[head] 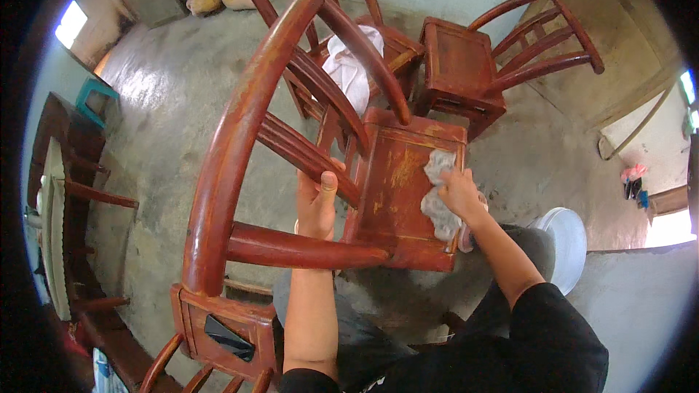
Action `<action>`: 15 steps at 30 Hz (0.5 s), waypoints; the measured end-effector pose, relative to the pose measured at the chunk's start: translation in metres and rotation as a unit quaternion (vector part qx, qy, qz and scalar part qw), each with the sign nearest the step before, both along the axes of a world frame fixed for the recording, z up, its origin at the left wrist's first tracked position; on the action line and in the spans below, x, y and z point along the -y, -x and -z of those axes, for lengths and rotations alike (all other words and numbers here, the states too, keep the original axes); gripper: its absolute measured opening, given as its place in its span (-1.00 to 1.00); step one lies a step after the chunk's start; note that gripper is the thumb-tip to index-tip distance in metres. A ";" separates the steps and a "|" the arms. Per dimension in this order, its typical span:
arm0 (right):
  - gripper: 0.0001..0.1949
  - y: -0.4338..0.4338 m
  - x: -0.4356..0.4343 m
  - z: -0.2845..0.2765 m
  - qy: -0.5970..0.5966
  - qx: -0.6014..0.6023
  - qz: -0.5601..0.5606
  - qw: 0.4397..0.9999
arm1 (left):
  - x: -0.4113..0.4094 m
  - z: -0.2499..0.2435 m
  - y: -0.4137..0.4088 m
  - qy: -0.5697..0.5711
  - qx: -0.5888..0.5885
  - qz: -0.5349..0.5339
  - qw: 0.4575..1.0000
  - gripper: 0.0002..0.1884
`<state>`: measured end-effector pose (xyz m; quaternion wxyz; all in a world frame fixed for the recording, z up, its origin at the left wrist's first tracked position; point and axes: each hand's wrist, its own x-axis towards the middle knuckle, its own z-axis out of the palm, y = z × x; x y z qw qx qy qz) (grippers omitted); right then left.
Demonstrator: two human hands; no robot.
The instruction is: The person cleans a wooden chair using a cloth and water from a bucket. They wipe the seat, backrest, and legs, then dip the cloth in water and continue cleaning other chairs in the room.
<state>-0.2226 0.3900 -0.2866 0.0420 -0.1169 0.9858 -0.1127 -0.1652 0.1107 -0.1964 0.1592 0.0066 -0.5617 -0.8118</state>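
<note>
In front of me stands a reddish-brown wooden chair with a slatted back (pixel 246 103) and a square seat (pixel 393 185) whose finish is worn to paler wood in patches. My left hand (pixel 319 202) reaches through the back frame and grips a back slat (pixel 306 153), thumb upward. On the seat's right side, my right hand (pixel 458 194) presses on a crumpled greyish-white cloth (pixel 442 218), slightly blurred. Part of the cloth lies under my fingers and hides that edge of the seat.
Behind are another chair with a white cloth (pixel 352 68) on it and a third chair (pixel 461 57). A white bucket (pixel 568 251) stands at my right. At lower left, a dark phone-like object (pixel 229 337) lies on a wooden seat (pixel 188 311). A teal stool (pixel 95 101) is farther left.
</note>
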 end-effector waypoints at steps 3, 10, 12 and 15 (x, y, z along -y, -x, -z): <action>-0.70 0.010 0.014 -0.017 0.136 -0.019 -0.074 0.988 | 0.002 0.000 0.004 -0.002 -0.009 0.000 1.000 -0.59; -0.77 0.144 0.123 0.017 -0.032 -0.389 -0.263 0.882 | -0.007 0.000 0.008 0.005 -0.005 0.003 1.000 -0.54; -0.73 0.164 0.133 0.036 -0.116 -0.362 -0.208 0.901 | -0.007 0.002 0.009 0.027 -0.007 0.009 1.000 -0.51; -0.63 0.132 0.172 0.033 -0.220 -0.221 -0.107 0.944 | 0.001 -0.003 -0.008 0.027 0.032 -0.014 0.999 -0.45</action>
